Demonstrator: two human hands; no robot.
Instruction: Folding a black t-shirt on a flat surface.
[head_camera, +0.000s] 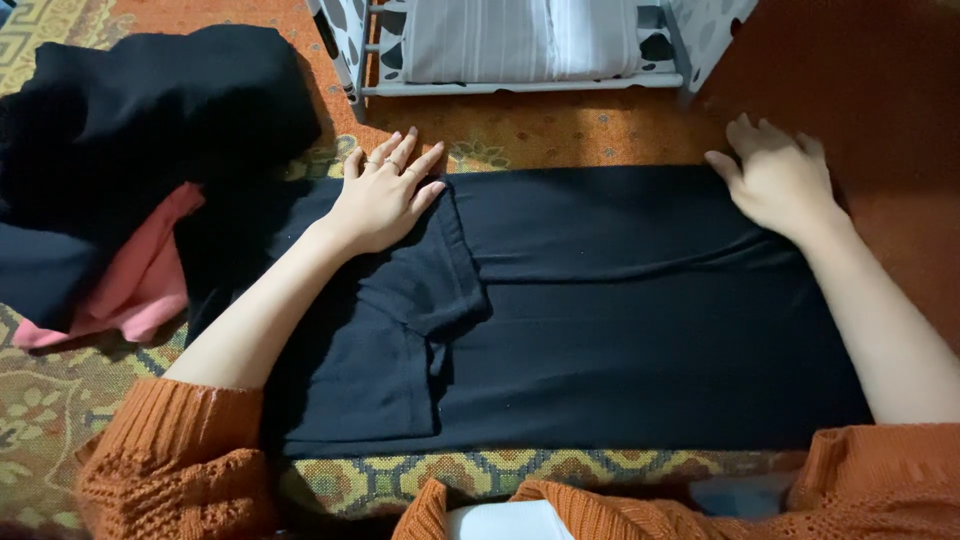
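A black garment lies flat and partly folded on a patterned carpet, with a sleeve folded in at the left. My left hand rests palm down on its upper left part, fingers spread, with rings on two fingers. At the garment's upper right corner my right hand presses flat on the fabric edge. Both forearms are bare, with orange knitted sleeves pushed up.
A heap of black clothes with a pink garment under it sits at the left. A white rack with a cow-print cover holds striped folded fabric at the top. The orange patterned carpet surrounds everything.
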